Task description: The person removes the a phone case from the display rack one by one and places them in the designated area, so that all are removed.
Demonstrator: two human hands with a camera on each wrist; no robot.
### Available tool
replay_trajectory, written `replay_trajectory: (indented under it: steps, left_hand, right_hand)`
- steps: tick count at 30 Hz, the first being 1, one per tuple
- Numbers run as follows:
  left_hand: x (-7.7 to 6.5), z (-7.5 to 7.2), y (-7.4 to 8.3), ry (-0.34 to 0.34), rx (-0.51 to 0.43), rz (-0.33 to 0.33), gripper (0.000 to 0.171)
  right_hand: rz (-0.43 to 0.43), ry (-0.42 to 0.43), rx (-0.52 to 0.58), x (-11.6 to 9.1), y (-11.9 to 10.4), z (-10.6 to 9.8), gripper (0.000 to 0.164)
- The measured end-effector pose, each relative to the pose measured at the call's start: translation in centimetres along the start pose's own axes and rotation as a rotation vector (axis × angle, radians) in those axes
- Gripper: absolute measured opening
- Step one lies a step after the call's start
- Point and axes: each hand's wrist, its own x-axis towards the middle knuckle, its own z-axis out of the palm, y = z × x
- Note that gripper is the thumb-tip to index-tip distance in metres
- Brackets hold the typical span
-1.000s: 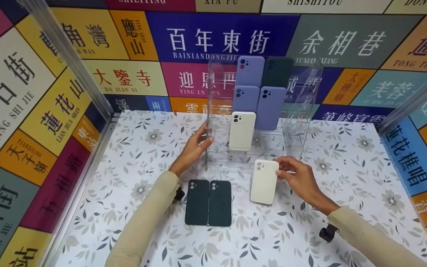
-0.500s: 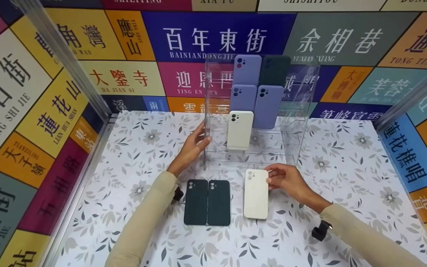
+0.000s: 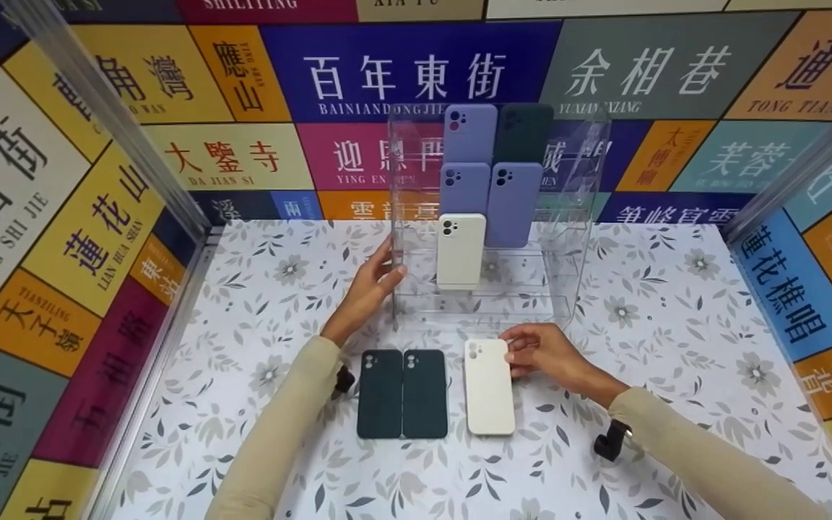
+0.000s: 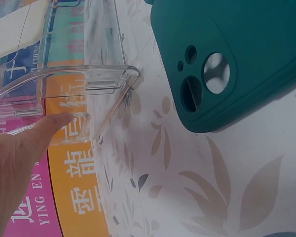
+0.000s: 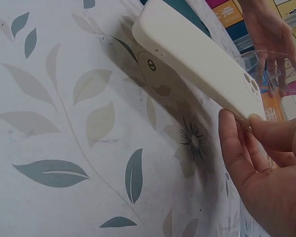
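Note:
My right hand (image 3: pixel 546 354) pinches the upper right edge of a cream phone case (image 3: pixel 490 390), camera cutouts at its top. In the right wrist view, thumb and fingers hold that case (image 5: pixel 197 64) tilted above the cloth, its shadow beneath. My left hand (image 3: pixel 369 292) touches the left side of a clear acrylic display stand (image 3: pixel 564 289), fingers fairly straight and partly behind the panel. Two dark green phone cases lie side by side, a left one (image 3: pixel 380 397) and a right one (image 3: pixel 425 397). One green case (image 4: pixel 246 49) looms large in the left wrist view.
On the stand's tiers sit a cream case (image 3: pixel 461 253), a dark green case (image 3: pixel 526 133) and several purple cases (image 3: pixel 517 209). A floral cloth (image 3: pixel 271 448) covers the table. Printed sign panels (image 3: pixel 416 68) wall the back and sides.
My right hand has brought the cream case toward me and left, lower beside the green cases. The left hand stays at the stand. The head view has shifted slightly.

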Motion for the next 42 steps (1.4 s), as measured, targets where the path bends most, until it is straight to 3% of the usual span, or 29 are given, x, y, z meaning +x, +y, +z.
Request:
replay_trajectory:
  steps: [14, 26, 42]
  left_hand:
    - [-0.1, 0.0, -0.1, -0.009, 0.002, 0.025, 0.074]
    - [-0.2, 0.0, 0.0, -0.01, 0.0, 0.019, 0.076]
    - [-0.2, 0.1, 0.0, -0.009, -0.017, 0.033, 0.074]
  right_hand:
    - [0.011, -0.026, 0.02, 1.1, 0.7, 1.3, 0.043]
    - [0.033, 0.034, 0.009, 1.6, 0.8, 2.7, 0.041]
    - [0.034, 0.112, -0.126, 1.5, 0.2, 4.2, 0.034]
